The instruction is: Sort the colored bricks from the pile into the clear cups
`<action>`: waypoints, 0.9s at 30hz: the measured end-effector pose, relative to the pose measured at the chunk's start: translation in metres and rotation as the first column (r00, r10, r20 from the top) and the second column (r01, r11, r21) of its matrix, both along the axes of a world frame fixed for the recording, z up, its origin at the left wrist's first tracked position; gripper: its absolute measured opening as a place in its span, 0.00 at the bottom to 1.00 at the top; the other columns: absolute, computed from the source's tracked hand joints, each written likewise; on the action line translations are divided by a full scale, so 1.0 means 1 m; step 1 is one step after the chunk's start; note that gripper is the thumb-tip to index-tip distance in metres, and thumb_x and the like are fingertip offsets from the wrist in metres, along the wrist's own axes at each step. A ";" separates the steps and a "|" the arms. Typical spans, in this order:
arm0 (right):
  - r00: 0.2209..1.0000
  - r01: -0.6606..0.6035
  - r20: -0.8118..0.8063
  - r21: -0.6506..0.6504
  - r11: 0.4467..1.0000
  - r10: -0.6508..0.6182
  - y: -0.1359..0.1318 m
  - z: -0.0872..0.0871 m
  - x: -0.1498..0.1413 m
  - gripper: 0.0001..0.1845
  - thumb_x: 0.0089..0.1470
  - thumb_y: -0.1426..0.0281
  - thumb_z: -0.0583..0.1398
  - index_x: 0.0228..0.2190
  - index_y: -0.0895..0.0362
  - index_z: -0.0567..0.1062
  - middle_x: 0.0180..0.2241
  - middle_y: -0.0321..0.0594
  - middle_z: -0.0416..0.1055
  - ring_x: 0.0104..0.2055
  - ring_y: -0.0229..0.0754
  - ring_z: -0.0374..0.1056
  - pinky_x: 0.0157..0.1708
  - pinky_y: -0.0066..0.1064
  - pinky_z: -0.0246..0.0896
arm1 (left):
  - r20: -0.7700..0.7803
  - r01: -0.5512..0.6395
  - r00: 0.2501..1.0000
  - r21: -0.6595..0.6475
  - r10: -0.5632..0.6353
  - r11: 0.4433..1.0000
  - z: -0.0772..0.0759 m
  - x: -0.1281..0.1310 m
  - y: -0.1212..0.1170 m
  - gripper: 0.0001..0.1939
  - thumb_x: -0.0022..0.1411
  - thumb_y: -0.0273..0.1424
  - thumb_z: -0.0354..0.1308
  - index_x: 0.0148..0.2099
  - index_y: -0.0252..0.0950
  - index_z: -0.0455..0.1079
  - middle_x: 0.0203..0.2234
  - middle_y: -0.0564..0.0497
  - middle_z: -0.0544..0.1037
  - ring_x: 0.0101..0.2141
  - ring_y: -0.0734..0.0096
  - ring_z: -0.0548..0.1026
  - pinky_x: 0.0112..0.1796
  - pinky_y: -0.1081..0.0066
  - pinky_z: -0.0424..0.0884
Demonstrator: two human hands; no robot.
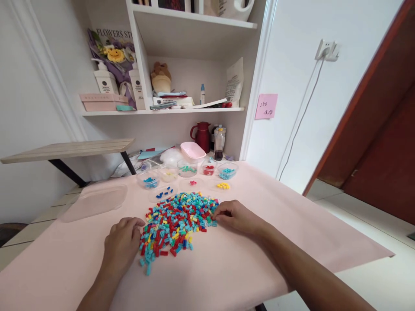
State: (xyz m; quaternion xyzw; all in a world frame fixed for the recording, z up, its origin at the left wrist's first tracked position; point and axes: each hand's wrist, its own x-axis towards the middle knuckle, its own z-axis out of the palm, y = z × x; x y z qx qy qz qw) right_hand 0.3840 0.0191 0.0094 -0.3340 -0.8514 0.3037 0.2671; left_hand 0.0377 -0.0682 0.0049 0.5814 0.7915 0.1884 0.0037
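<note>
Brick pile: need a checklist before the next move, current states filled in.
1. Right hand at the brick pile: ok, fingertips at its right edge.
2. Left hand at the pile: ok, beside its left edge.
3. Piece pinched in the right fingers: cannot tell, the hand hides the grip.
4. Pile all one colour: not ok, red, light blue, yellow and others are mixed.
5. Yellow pieces apart from the pile: ok, grouped behind its right side.
6. Light-blue pieces apart from the pile: ok, in a clear container farther back.
</note>
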 end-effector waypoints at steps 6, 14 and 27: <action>0.994 -0.046 0.099 0.109 0.993 0.035 -0.002 0.001 0.003 0.16 0.47 0.80 0.56 0.35 0.54 0.80 0.35 0.39 0.75 0.33 0.38 0.68 0.33 0.27 0.63 | -0.004 0.008 1.000 0.013 -0.007 1.000 -0.003 -0.003 0.002 0.18 0.62 0.29 0.42 0.41 0.44 0.74 0.44 0.51 0.76 0.45 0.59 0.70 0.45 0.62 0.65; 0.984 -0.102 0.146 -0.010 0.995 0.102 -0.003 0.012 0.018 0.21 0.46 0.78 0.59 0.42 0.50 0.79 0.34 0.37 0.70 0.33 0.37 0.66 0.32 0.26 0.61 | 0.000 0.007 1.000 0.005 -0.007 1.000 0.001 0.000 0.002 0.18 0.63 0.30 0.42 0.41 0.44 0.74 0.45 0.50 0.76 0.46 0.59 0.69 0.46 0.62 0.65; 0.984 -0.078 0.156 -0.077 0.994 0.089 0.000 0.007 0.018 0.13 0.45 0.76 0.62 0.35 0.54 0.79 0.34 0.37 0.71 0.33 0.37 0.66 0.32 0.26 0.60 | 0.000 0.011 1.000 0.001 -0.011 1.000 -0.006 -0.005 0.005 0.18 0.63 0.30 0.42 0.42 0.43 0.74 0.45 0.50 0.75 0.46 0.60 0.69 0.47 0.63 0.64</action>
